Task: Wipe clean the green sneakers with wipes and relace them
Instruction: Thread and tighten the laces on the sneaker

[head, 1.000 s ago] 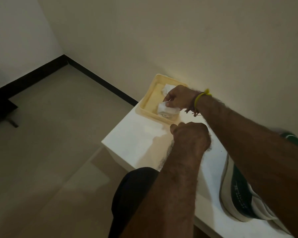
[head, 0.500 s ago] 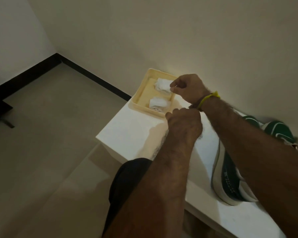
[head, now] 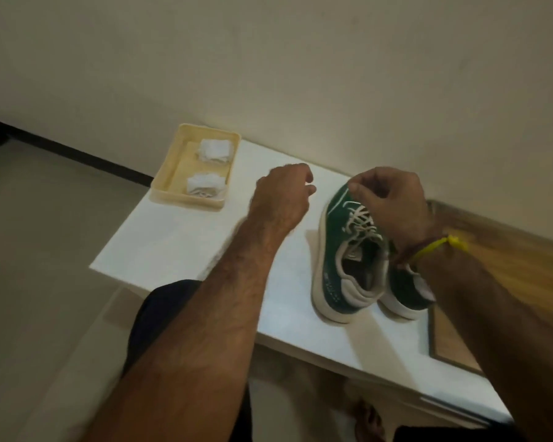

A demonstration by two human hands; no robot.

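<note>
Second green sneaker mostly hidden behind right wrist and forearm; only heel shows. Whether right hand pinches a lace end cannot be told: fingers curled over the toe of the near green sneaker, fingertips blurred. Left hand loosely curled, nothing visible in it, hovering over white worktop between tray and shoes. Cream tray at worktop's far left corner holds two crumpled white wipes, one toward the wall, one nearer. Sneakers stand side by side, white laces still threaded on the near one. Half a second ago both hands were at the tray; both are now clear of it, the right over the shoe.
</note>
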